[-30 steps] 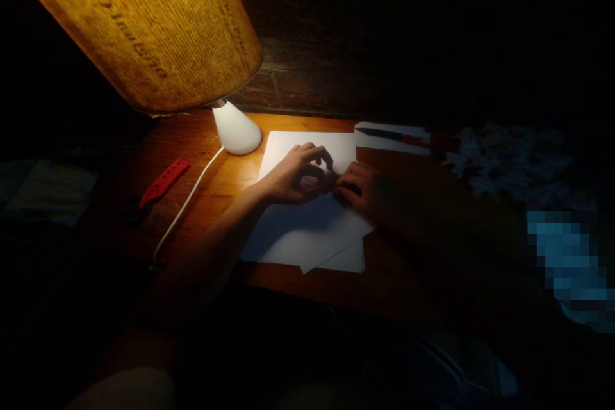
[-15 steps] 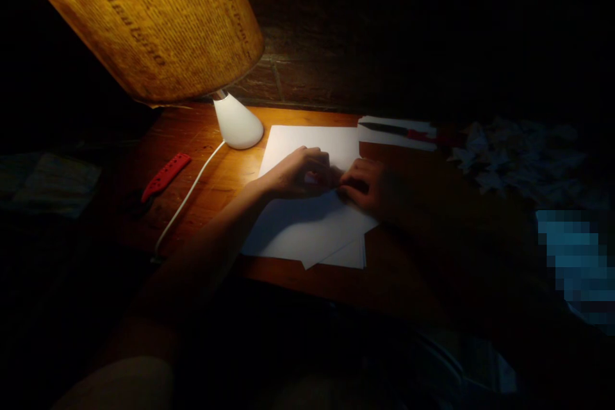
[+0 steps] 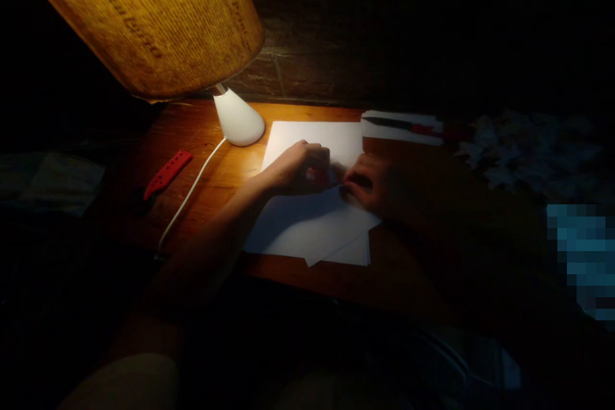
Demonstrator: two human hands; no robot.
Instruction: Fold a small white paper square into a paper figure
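My left hand (image 3: 305, 168) is closed above a stack of white paper sheets (image 3: 288, 224), its fingers curled and the thumb pressed in. Facing it, my right hand (image 3: 368, 180) is closed too, with thumb and forefinger pinched together. The fingertips of both hands almost meet over the paper. Something small and thin may run between them, but shadow and fingers hide it, so I cannot make out what it is. The top sheet lies askew, one corner past the sheets beneath.
A lamp with a white base (image 3: 240, 118) and a glowing printed shade (image 3: 163, 25) stands back left; its white cord (image 3: 189, 198) crosses the wooden table (image 3: 283, 272). A red-handled tool (image 3: 168, 174) lies left. Back right are a dark-bladed knife (image 3: 391, 123) on paper strips and a heap of folded paper pieces (image 3: 528, 150).
My left hand's fingers, arched and apart a second ago, have curled shut. The right hand keeps its pinch beside them. The whole view has shifted slightly.
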